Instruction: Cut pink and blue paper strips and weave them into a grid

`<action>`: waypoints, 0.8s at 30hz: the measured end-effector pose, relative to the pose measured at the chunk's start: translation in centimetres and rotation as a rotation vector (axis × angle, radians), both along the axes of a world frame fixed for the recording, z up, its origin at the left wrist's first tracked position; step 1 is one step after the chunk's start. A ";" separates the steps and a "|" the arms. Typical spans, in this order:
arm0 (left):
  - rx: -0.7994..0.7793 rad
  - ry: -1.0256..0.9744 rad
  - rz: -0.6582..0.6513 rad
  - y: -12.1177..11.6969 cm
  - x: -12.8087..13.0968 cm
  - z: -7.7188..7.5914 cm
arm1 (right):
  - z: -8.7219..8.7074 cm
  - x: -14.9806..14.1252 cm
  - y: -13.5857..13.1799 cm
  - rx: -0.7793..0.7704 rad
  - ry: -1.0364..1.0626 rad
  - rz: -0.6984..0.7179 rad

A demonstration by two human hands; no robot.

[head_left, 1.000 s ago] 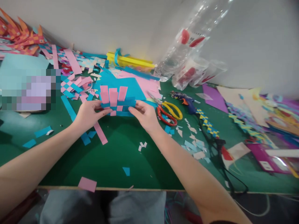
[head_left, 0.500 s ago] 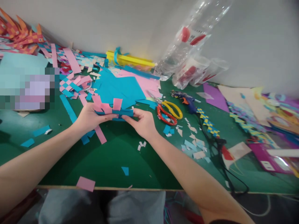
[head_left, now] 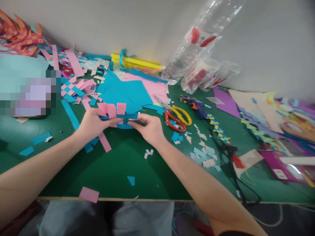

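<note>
Between my hands, a little above the green table, is a piece of woven paper strips [head_left: 120, 116], blue bands crossed by pink ones. My left hand [head_left: 93, 122] pinches its left part, the thumb lying along the near side. At the right end my right hand [head_left: 149, 127] grips the blue strips between thumb and fingers. Pink strip ends stand up from the top edge. The fingers behind the paper are hidden. Below my left hand, a loose pink strip [head_left: 105, 142] rests on the table next to a long blue strip [head_left: 70, 113].
Scissors [head_left: 175, 120] with red and yellow handles lie right of my hands, near a blue glue gun [head_left: 200, 111] and its cable. Blue paper sheets [head_left: 125, 93] lie behind. Plastic cups [head_left: 201, 73] lean on the wall. Paper scraps [head_left: 206, 154] dot the green table [head_left: 110, 177].
The fingers have shifted slightly on the woven paper, and the upright pink strips sit a little differently. Both hands keep their hold; the whole view has moved slightly.
</note>
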State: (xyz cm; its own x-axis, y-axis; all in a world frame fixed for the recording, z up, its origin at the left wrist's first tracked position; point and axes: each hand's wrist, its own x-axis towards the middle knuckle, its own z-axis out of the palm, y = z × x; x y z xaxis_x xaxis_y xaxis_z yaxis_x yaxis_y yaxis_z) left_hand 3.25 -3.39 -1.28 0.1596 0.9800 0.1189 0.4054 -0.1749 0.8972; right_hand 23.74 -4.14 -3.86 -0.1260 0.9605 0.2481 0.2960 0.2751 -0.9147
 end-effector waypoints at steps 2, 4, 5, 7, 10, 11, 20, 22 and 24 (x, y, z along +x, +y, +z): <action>-0.010 0.022 0.016 0.0 0.0 0.2 | -0.1 0.1 0.0 0.014 -0.029 0.005; 0.012 0.043 0.024 0.0 0.0 0.2 | -0.1 0.2 0.1 0.027 -0.057 0.020; 0.026 0.052 0.023 0.1 -0.1 0.2 | -0.1 0.2 0.1 0.029 -0.065 0.026; 0.033 0.052 0.012 0.2 -0.1 0.2 | -0.2 0.3 0.1 0.018 -0.068 0.033; -0.009 -0.021 0.002 0.4 -0.2 -0.1 | -0.3 0.4 0.4 -0.023 -0.040 0.020; -0.026 -0.068 -0.005 0.5 -0.2 -0.2 | -0.3 0.5 0.6 -0.034 -0.022 0.005; -0.085 -0.102 0.057 1.0 -1.0 -1.0 | -0.7 1.5 1.8 -0.048 0.078 -0.085; -0.066 -0.062 0.059 1.0 -1.1 -0.9 | -0.7 1.5 1.8 -0.053 0.092 -0.087; -0.053 -0.018 0.056 1.0 -1.1 -0.9 | -0.6 1.5 1.8 -0.055 0.096 -0.091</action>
